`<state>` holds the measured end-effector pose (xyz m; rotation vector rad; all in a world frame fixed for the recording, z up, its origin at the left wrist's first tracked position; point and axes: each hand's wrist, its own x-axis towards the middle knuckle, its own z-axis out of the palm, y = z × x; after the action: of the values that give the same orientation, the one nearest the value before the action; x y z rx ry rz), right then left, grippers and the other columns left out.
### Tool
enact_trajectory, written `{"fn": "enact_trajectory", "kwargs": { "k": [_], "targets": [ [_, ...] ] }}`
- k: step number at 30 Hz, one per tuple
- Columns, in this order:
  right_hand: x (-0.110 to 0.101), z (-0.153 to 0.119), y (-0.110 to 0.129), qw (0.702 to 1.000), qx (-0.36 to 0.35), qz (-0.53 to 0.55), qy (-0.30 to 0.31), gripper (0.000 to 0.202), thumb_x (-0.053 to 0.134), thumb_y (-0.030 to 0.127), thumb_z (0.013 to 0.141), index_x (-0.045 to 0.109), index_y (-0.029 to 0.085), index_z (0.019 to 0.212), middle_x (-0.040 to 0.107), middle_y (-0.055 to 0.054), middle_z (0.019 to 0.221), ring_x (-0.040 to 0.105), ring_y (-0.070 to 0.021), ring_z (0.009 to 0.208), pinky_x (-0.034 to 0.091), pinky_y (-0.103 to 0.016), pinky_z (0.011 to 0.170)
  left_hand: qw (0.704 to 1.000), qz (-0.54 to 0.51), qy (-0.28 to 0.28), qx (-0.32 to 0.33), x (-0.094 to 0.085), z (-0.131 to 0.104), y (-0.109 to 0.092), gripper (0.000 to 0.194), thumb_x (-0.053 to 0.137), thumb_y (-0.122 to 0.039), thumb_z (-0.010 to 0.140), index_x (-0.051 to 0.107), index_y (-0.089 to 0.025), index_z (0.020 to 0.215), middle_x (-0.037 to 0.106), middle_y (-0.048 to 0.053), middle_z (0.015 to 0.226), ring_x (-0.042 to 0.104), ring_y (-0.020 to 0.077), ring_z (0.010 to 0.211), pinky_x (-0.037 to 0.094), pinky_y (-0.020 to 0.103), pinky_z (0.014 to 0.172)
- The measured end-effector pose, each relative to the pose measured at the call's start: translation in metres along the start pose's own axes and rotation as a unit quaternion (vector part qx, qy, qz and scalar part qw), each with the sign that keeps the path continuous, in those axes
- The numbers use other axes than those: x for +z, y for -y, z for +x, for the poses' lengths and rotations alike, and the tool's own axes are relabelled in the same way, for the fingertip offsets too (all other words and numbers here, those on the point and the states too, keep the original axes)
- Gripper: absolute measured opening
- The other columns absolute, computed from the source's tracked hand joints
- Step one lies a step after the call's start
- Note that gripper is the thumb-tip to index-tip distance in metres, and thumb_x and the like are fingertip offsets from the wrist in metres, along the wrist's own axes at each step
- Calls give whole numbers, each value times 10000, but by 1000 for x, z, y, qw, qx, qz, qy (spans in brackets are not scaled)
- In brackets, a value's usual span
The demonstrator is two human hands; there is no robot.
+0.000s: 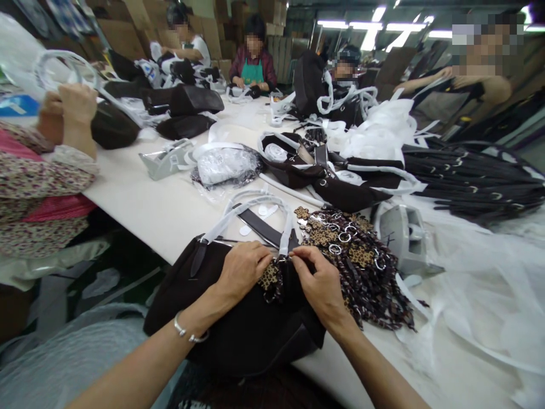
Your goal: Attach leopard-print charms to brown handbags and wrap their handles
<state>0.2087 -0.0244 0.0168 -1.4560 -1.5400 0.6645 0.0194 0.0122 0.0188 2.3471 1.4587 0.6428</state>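
A dark brown handbag (255, 329) lies at the table's near edge, its handles (251, 199) wrapped in white material. My left hand (244, 270) is closed at the base of the right-hand handle, thumb and fingers pinched by a leopard-print flower charm (269, 278) that hangs against the bag. From the other side of that handle base, my right hand (317, 278) pinches at a small metal fitting. Exactly what sits between the fingertips of either hand is too small to make out. Just right of the bag lies a pile of leopard-print charms (361, 255) with silver rings and dark braided cords.
A grey tape dispenser (400, 236) stands right of the charms, another dispenser (166, 159) farther left. More dark bags (336, 184) and black straps (477, 176) lie beyond. White wrapping (489, 301) covers the right side. A co-worker's hands (70, 111) hold a wrapped handle at left; several people work behind.
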Motion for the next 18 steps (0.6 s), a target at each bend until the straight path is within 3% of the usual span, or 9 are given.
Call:
{"fn": "enact_trajectory", "kwargs": {
  "k": [3, 6, 9, 12, 15, 18],
  "targets": [
    [-2, 8, 6, 993, 57, 103, -18, 191, 580, 350, 911, 643, 218, 1034, 717, -51, 1035, 671, -200, 960, 503, -339, 898, 996, -60, -61, 19, -7, 0, -2, 147, 559, -233, 902, 682, -192, 833, 694, 49, 892, 596, 205, 895, 403, 332, 859],
    [-3, 16, 13, 981, 81, 177, -5, 308, 574, 401, 915, 616, 208, 1151, 695, -82, 1167, 656, -215, 1071, 497, -366, 971, 971, -231, -51, -26, -13, 8, -7, 134, 559, -262, 901, 649, -188, 837, 692, 33, 872, 608, 175, 831, 451, 308, 809],
    [-3, 20, 25, 985, 53, 164, 29, 394, 544, 428, 933, 587, 212, 1260, 633, -94, 1309, 595, -228, 1202, 444, -389, 1057, 897, -427, 53, -99, -12, 18, -15, 201, 547, -366, 904, 575, -179, 836, 676, 18, 808, 583, 129, 627, 467, 261, 615],
    [-1, 20, 36, 991, -2, 107, 78, 425, 523, 422, 945, 575, 222, 1317, 595, -89, 1367, 547, -242, 1266, 394, -416, 1108, 798, -569, 164, -112, -6, 22, -23, 319, 619, -479, 850, 547, -168, 846, 643, -3, 731, 590, 121, 596, 478, 245, 586],
    [0, 21, 39, 989, -28, 81, 118, 425, 536, 404, 938, 581, 229, 1322, 603, -87, 1358, 543, -248, 1270, 377, -441, 1123, 746, -635, 167, -109, 0, 20, -25, 411, 708, -528, 770, 578, -149, 858, 633, -1, 760, 619, 131, 687, 505, 255, 674],
    [-3, 24, 32, 990, 1, 97, 105, 466, 613, 381, 888, 570, 235, 1328, 589, -91, 1372, 557, -250, 1251, 432, -428, 1076, 734, -650, 136, -139, 5, 14, -17, 394, 732, -494, 765, 555, -144, 802, 633, 0, 742, 628, 125, 675, 519, 269, 699]
  ]
}}
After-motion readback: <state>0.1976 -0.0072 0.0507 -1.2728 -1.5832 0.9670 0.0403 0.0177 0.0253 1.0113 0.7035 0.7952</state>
